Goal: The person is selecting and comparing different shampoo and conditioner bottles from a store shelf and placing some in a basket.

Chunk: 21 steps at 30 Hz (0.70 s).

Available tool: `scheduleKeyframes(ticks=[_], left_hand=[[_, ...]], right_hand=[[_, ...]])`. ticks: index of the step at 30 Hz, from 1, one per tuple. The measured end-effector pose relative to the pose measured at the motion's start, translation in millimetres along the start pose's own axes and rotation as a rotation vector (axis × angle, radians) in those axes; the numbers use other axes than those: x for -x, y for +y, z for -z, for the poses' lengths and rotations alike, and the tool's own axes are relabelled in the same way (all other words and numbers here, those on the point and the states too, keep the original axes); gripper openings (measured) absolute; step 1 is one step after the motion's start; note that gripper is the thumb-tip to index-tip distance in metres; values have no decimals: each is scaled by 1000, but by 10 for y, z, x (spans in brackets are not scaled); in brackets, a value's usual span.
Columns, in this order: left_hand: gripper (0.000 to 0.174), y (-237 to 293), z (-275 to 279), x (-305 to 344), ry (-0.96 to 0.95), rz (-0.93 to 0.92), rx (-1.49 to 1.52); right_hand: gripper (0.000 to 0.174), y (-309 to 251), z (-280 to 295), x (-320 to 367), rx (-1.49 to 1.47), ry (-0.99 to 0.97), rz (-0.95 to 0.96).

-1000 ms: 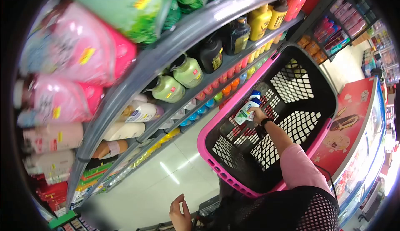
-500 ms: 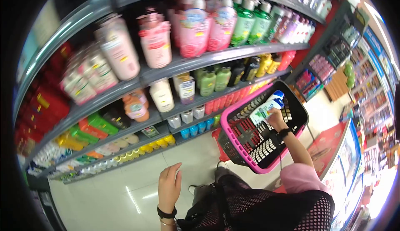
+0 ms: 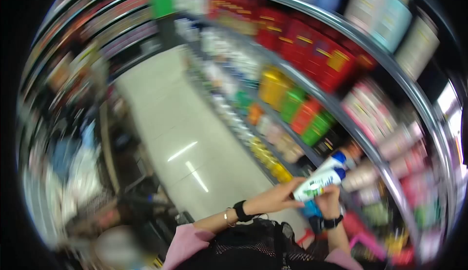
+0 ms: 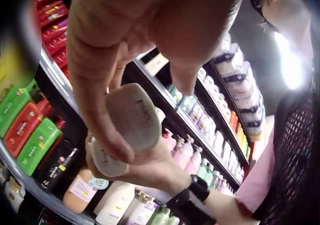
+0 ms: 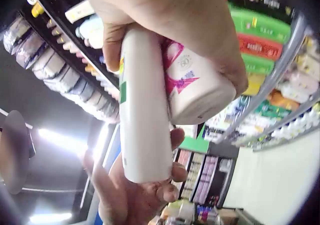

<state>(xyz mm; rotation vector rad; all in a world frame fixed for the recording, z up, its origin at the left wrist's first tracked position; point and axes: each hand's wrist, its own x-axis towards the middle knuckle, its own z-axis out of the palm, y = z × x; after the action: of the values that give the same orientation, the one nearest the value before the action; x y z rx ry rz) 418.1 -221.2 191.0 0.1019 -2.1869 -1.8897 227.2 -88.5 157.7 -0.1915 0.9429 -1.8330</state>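
Note:
Two white bottles with blue caps lie side by side in front of the person: a nearer bottle (image 3: 314, 188) with a green patch on its label, and a second bottle (image 5: 197, 82) with pink markings. The right hand (image 3: 329, 199) grips both together, its fingers wrapped around them in the right wrist view. At the base ends is the left hand (image 3: 273, 199). Its fingers reach over the nearer bottle's flat base (image 4: 134, 117) with fingertips right at it, while the thumb (image 4: 185, 77) stands apart.
A shelf rail (image 3: 312, 87) curves along the right, with red boxes (image 3: 307, 46) and toiletries behind it. A tiled aisle floor (image 3: 180, 138) runs away to the upper left. Part of a pink basket rim (image 3: 368, 244) shows at lower right, below the right arm.
The right hand has come out of the pink and black basket with the bottles. The left hand has moved over to their bases. The head view has swung left along the aisle.

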Motion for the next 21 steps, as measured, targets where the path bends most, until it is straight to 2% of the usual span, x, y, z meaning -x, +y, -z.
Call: scheduleKeyframes(ticks=[1,3,6,9,11,12,15,19,20,21], left_hand=[[63,-82,129,104,78,-14,16],[63,-284,421,295,205,119,70],[61,-463,745,451,346,212,139],[60,-449,1166,473,489,200,33],[57,-514,1439,413,557,249,169],[56,-504,1614,365,598,268,233],[53,-435,2085,196,681,257,205],[55,-518,2633,97,839,229,218],[56,-467,2756,79,897,232,298],[56,-506,2878,73,929,217,317]], right_hand=[[48,143,-148,-229,38,-58,-32],[48,368,-473,-583,27,-160,-205],[40,654,-766,-1050,139,-190,-429],[44,899,-1254,-1460,317,-418,-289],[51,953,-1450,-1899,540,-508,-341],[59,1023,-1566,-2101,512,-562,-269],[68,1037,-1844,-2673,455,-610,-351],[59,1120,-2364,-3299,300,-740,-393],[49,1159,-2480,-3453,302,-765,-414],[47,1197,-2571,-3613,329,-779,-465]])
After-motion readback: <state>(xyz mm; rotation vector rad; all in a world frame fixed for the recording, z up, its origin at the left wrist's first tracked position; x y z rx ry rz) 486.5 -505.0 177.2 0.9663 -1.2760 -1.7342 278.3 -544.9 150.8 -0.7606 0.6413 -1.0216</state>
